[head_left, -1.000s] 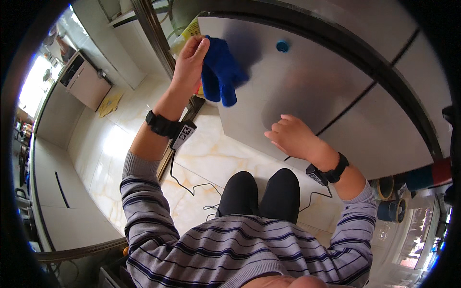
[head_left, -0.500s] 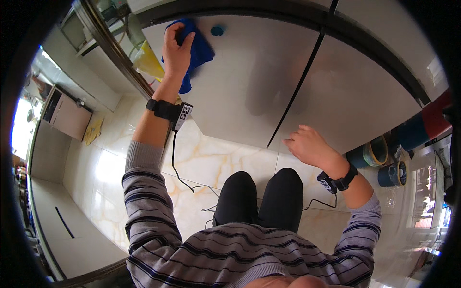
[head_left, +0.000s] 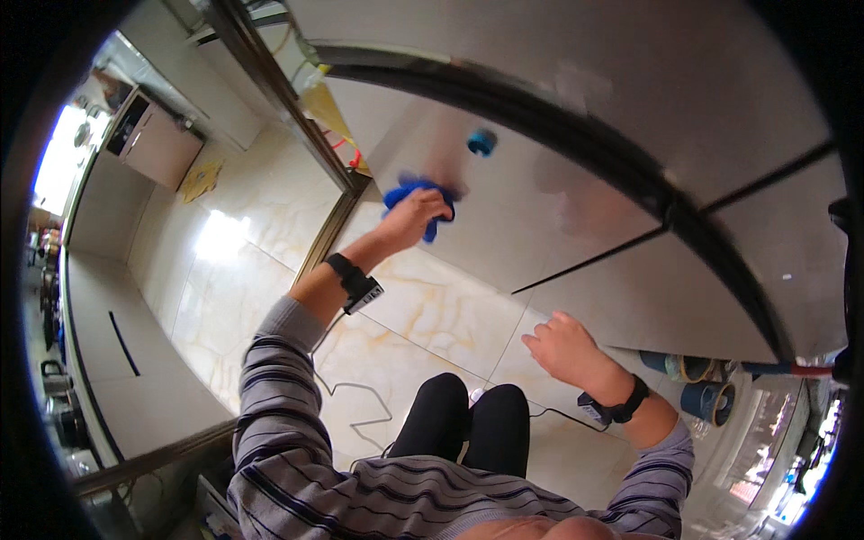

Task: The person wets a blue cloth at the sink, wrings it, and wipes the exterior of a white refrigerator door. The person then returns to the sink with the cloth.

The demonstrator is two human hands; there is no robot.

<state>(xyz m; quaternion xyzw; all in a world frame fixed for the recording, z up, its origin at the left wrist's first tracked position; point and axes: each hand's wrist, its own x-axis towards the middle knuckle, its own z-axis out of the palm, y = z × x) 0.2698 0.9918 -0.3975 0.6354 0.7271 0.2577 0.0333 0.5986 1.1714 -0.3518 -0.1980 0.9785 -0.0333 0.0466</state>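
My left hand (head_left: 416,219) is closed on a blue cloth (head_left: 407,190), which rests bunched against the pale, glossy cabinet-like door (head_left: 531,216), low on its left side. A small round teal piece (head_left: 481,141) sticks to the same door, above and to the right of the cloth. My right hand (head_left: 569,349) hovers apart from the door's lower edge, over the floor, its fingers loosely bent and nothing in them. Each wrist wears a black strap with a small box and a cable.
A dark curved trim (head_left: 504,94) runs along the door's top. To the left stands a metal door frame (head_left: 310,135), with a yellow bag (head_left: 324,108) behind it. Blue pots (head_left: 706,402) sit at right. Marble-patterned tiles (head_left: 423,315) lie below, crossed by a cable.
My left hand has come down and to the right with the cloth, from the door's upper left corner to lower on it. The view has turned; my right hand stays off the door.
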